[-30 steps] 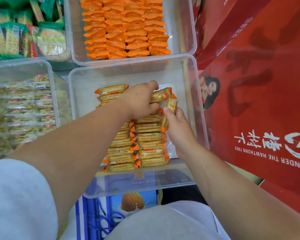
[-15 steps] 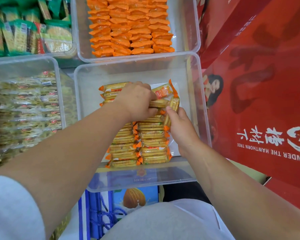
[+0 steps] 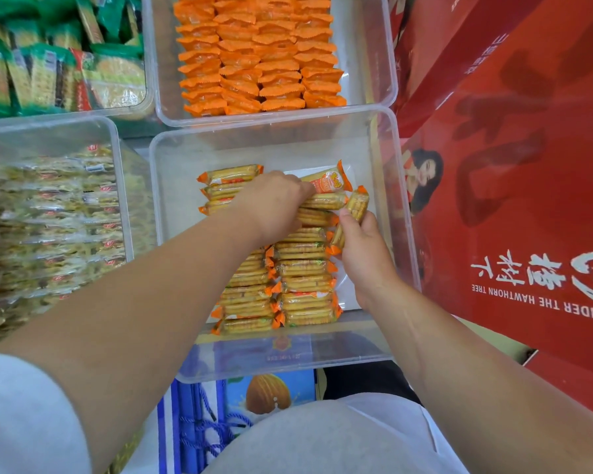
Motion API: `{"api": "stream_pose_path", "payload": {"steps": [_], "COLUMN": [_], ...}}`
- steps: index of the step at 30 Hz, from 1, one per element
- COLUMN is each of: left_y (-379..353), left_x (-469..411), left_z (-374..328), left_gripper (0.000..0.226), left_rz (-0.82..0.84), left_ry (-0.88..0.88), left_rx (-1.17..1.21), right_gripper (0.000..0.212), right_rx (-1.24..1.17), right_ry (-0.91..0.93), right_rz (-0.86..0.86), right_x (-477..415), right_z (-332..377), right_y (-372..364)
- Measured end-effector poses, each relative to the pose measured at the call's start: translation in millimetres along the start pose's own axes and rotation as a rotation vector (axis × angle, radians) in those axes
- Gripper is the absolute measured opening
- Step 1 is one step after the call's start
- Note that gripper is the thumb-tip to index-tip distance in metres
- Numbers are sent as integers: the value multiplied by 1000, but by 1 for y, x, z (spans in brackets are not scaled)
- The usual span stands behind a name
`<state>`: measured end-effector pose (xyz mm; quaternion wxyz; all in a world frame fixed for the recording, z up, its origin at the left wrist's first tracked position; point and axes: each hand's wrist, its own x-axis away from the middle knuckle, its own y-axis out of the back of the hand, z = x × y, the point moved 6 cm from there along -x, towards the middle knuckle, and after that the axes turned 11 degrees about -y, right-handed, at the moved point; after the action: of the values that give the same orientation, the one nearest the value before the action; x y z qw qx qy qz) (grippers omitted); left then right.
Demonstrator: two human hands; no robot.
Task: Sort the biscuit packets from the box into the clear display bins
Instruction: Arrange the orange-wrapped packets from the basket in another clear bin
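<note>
While our left hand [image 3: 274, 203] pressed flat on the stacked rows and our right hand [image 3: 363, 244] pinched one biscuit packet [image 3: 351, 213] at the right row's far end, the near clear bin [image 3: 264, 145] sat roughly half filled, far part still bare.

Right hand [image 3: 363, 248] grips biscuit packet [image 3: 351, 213]; left hand [image 3: 274, 203] on rows in clear bin [image 3: 264, 364].
</note>
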<state>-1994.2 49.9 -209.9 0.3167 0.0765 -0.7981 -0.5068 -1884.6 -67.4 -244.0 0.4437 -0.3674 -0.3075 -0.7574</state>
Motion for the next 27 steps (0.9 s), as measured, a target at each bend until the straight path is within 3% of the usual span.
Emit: {"api": "stream_pose_path", "payload": {"steps": [3,7,9,14,18,20,24,27], "left_y": [-1,-6,-10,-15,-15,-22,-33,-35], "left_x": [0,3,8,16,26,32,44,53], "left_z": [0,0,2,5,2,0,-4,-4], "left_gripper": [55,45,51,49,37,38,52,52], "left_rz": [-39,-13,7,-41,-131,-134,-126,-139], "left_ry": [15,-7,-10,30,76,82,77,64], "left_rx": [28,-228,-286,-252,-204,-202,-149,-136], "right_gripper": [14,29,37,51,39,30,34,36], "right_rx": [8,60,123,234,304,478,1017,1221], "right_ry": [11,58,113,280,483,533,558,524], "right_rz": [-11,-55,-61,-127,-242,-220,-203,-182], "right_x": [0,3,6,13,16,10,-7,-16], "right_z": [2,6,10,36,72,85,88,81], "right_y": [0,-3,-7,-7,-6,-15,-36,-49]}}
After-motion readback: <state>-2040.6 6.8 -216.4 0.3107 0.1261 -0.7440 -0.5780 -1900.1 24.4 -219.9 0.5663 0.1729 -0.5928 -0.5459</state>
